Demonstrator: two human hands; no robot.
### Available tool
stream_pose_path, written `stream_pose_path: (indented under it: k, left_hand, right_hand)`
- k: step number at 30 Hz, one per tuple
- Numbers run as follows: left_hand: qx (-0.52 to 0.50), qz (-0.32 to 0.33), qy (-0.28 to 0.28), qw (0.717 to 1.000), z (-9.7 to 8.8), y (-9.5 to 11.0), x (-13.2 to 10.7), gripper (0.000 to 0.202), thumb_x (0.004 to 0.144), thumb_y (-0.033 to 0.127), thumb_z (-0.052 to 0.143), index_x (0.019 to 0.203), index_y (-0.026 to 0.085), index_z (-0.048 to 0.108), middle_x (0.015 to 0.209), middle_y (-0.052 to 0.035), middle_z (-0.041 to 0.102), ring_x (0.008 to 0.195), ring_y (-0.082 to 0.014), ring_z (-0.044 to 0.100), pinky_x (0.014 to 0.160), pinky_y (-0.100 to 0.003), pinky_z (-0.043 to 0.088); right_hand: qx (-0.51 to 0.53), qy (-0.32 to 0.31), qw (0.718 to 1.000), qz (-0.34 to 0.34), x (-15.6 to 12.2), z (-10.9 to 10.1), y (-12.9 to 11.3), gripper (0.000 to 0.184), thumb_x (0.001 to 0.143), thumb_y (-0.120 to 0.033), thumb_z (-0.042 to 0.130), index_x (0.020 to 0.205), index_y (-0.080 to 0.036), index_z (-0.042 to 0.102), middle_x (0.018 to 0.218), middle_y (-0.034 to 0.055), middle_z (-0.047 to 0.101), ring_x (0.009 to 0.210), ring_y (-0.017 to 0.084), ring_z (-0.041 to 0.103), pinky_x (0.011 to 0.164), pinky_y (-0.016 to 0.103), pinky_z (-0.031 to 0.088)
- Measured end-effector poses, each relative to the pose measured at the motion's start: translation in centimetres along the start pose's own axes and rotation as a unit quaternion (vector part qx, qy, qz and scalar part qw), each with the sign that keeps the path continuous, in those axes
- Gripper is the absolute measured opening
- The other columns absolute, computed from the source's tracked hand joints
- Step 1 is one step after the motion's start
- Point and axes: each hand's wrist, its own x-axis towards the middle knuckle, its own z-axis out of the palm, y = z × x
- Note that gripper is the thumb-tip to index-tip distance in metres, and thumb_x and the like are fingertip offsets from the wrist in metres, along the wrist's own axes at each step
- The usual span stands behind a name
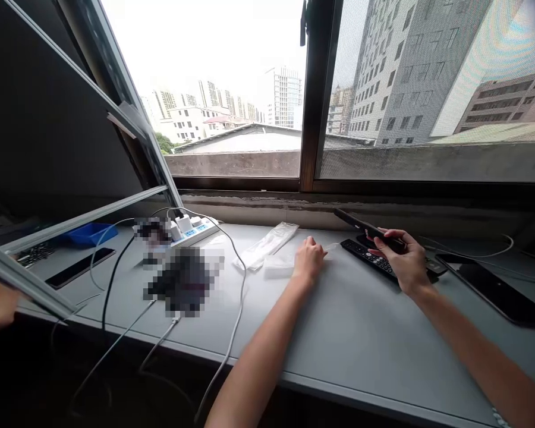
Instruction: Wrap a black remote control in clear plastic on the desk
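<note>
Two hands, both mine, are over the bench (339, 339). My right hand (405, 258), the nearer one, is closed around the near end of a slim black device (357, 225), whose long axis slants away to the left, near the button-covered remote (366, 256) lying on the bench. My left hand (310, 260) rests left of both, fingers loosely curled beside clear plastic wrapping (279, 267); whether it pinches any, I cannot tell.

On the right of the bench (352, 356) we count one slim black object (358, 225) held up, one remote (369, 260) and one dark screen (494, 289). Farther left we count at least two clear plastic wrappers (267, 245), one power strip (200, 227), one blue tray (91, 233) and one phone (77, 270).
</note>
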Motion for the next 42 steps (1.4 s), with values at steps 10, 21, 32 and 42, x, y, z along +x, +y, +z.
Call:
stream_pose_path:
  k: [10,21,32,42]
  left_hand:
    - [-0.011,-0.011,0.052,0.999,-0.7,0.9,-0.1,0.03,0.097,0.024,0.021,0.094,0.018,0.05,0.091,-0.0045,0.06,0.082,-0.0176,0.057,0.079,-0.032,0.037]
    - [0.016,0.022,0.041,0.999,-0.4,0.1,0.0,0.013,0.082,0.03,0.06,0.086,0.019,0.054,0.094,-0.0032,0.059,0.089,-0.0187,0.055,0.077,-0.03,0.037]
    - [0.009,0.037,0.071,0.997,-1.2,0.2,0.1,0.022,0.089,0.014,0.047,0.072,0.02,0.061,0.087,0.0014,0.064,0.071,-0.0125,0.055,0.071,-0.026,0.036]
    - [-0.021,0.02,0.105,0.994,-1.0,0.3,0.3,0.041,0.077,0.052,0.059,0.105,0.022,0.058,0.09,-0.0017,0.067,0.078,-0.017,0.059,0.085,-0.032,0.034]
  right_hand:
    - [-0.294,-0.074,0.89,-0.34,-0.3,-0.4,-0.7,0.01,0.076,-0.015,0.059,0.075,-0.022,0.065,0.106,0.0056,0.061,0.097,0.023,0.06,0.087,0.041,0.049]
    - [-0.308,-0.098,0.842,-0.431,0.0,-1.5,-1.6,0.041,0.08,0.001,0.042,0.094,-0.026,0.069,0.117,0.0007,0.061,0.112,0.021,0.055,0.094,0.037,0.047]
    - [-0.292,0.0,0.88,-0.376,0.1,-1.0,-2.3,0.016,0.081,-0.019,0.058,0.094,-0.024,0.068,0.103,0.0019,0.067,0.089,0.018,0.065,0.073,0.029,0.053]
    - [-0.166,0.175,0.963,-0.122,0.4,-0.6,-3.3,0.032,0.072,-0.044,0.062,0.089,-0.017,0.061,0.085,0.0033,0.06,0.049,0.009,0.051,0.037,0.022,0.044]
